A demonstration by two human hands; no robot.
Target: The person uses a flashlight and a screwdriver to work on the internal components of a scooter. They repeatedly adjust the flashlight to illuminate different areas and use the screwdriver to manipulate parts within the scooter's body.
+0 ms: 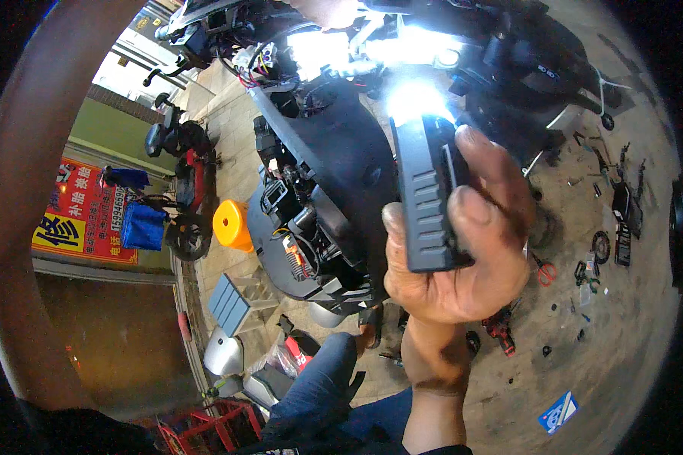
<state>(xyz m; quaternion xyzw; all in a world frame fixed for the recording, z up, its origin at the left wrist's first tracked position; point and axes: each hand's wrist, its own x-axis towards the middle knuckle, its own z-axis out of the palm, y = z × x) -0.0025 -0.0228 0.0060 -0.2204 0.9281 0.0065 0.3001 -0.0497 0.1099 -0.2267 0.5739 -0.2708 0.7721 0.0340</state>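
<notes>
My right hand (478, 284) rises from the lower edge, closed around a black ribbed flashlight (429, 201). Its lit end points away from me and glares over the upper middle. Beyond it stands a partly dismantled scooter (349, 140), with dark body panels and exposed wires (259, 64). A red-and-yellow part (292, 254) shows among its open inner pieces. Along the left rim a blurred forearm, apparently mine, curves upward. Part of my left hand (322, 10) appears at the top edge by the brightly lit scooter parts; its fingers are cut off and washed out.
Left of the scooter are an orange stool (234, 225), a grey-topped stool (234, 305) and a red crate (212, 428). A red scooter (193, 178) stands farther left. Rightward, a red drill (499, 334), red-handled scissors (546, 273) and several small parts lie on the floor.
</notes>
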